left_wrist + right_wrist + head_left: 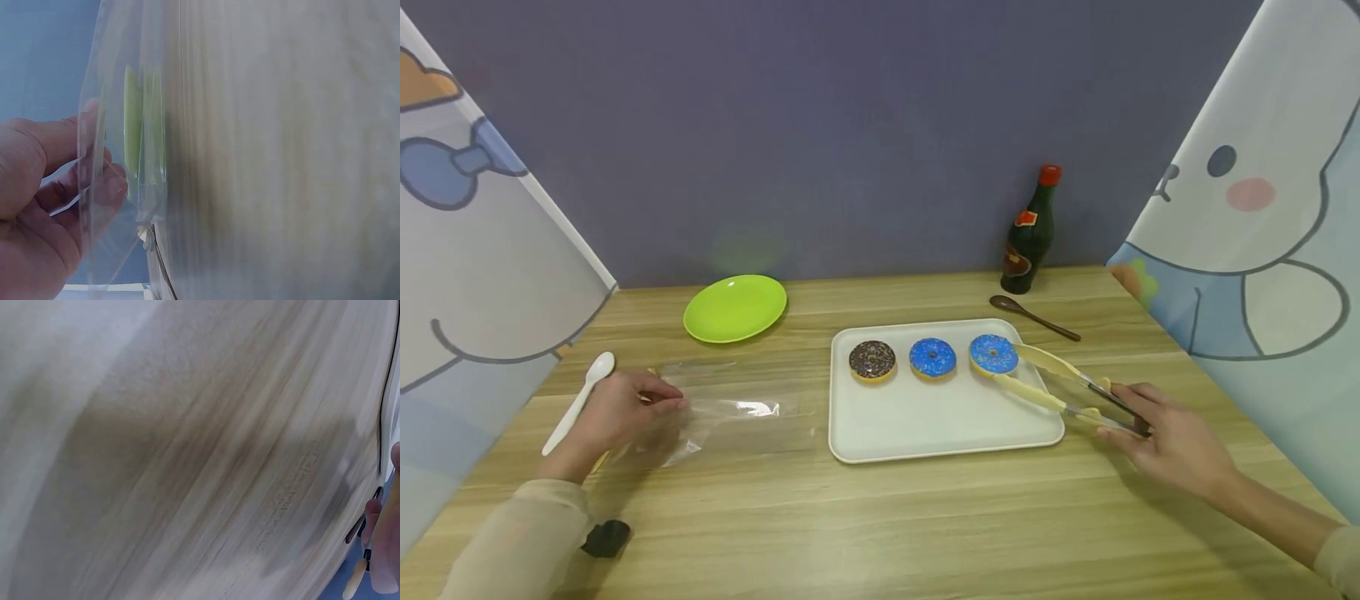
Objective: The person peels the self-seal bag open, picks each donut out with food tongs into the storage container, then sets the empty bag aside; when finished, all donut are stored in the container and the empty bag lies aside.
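At the left, my left hand [621,412] pinches the edge of a clear plastic bag [745,429] between thumb and fingers. In the left wrist view the bag [115,250] stands raised at the fingertips. My right hand [1176,442] grips the handles of a pair of tongs [1030,392] with cream tips. Those tips lie on either side of the rightmost donut [983,345], which has blue icing and sits on a white tray [940,429]. Another blue donut [922,363] and a chocolate donut [862,370] line up to its left. The right wrist view catches only part of the tongs [356,578].
Behind the bag lies a green plate [735,308]. A white spoon [580,404] is beside my left hand. At the back right stand a dark bottle [1030,237] and a brown wooden spoon [1037,318]. Printed panels flank the wooden table [887,533].
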Motion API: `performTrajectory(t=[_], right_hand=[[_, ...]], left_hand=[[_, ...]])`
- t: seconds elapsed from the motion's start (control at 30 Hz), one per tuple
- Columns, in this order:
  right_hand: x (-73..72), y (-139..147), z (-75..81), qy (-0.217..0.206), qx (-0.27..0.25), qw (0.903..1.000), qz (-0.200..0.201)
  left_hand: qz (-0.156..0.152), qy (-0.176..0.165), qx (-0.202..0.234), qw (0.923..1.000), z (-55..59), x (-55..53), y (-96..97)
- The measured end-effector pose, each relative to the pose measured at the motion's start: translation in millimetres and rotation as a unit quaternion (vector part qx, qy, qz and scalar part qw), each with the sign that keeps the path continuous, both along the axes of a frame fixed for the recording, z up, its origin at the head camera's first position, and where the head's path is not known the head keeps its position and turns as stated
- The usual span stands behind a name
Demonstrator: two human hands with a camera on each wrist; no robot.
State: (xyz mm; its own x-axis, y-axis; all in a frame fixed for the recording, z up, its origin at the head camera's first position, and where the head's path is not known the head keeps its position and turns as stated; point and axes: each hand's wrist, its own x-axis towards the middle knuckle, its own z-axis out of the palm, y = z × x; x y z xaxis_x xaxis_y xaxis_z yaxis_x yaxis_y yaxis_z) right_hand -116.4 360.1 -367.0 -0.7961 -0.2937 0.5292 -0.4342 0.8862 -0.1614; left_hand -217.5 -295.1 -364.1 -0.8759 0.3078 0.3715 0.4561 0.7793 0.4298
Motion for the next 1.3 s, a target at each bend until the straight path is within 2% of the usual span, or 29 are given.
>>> performTrajectory(t=[0.1, 0.3, 0.47, 0.57, 0.73, 0.97, 1.17, 1.3], right_hand=[[-4.4, 1, -2.4, -0.007, 0.008, 0.9998, -0.016], [-10.4, -1, -4.7, -0.021, 0.016, 0.9992, -0.03], [-9.3, -1, -4.4, -0.028, 0.014, 0.9984, -0.048], [-7.8, -1, -3.9, -0.036, 0.002, 0.9978, -0.055], [-2.3, 4, -3.6, -0.073, -0.041, 0.9936, -0.076], [7.8, 19, -6.8, -0.116, -0.073, 0.9801, -0.144], [14.4, 32, -10.5, -0.181, -0.067, 0.9617, -0.195], [15.3, 33, -13.3, -0.183, -0.062, 0.9585, -0.21]], left_hand=[[0.002, -0.005, -0.004, 1.0, -0.4, -0.3, 1.4], [0.021, -0.035, -0.021, 0.999, 2.5, 1.2, 3.3], [0.036, -0.057, -0.04, 0.9969, 5.4, 1.5, 5.6], [0.043, -0.07, -0.049, 0.9954, 6.0, 1.9, 6.6], [0.047, -0.089, -0.06, 0.9931, 7.0, 2.7, 7.7], [0.041, -0.059, -0.069, 0.995, 11.0, 5.6, 8.6], [0.047, -0.043, -0.058, 0.9963, 16.3, 8.1, 10.3], [0.052, -0.033, -0.061, 0.9962, 17.7, 9.1, 12.1]])
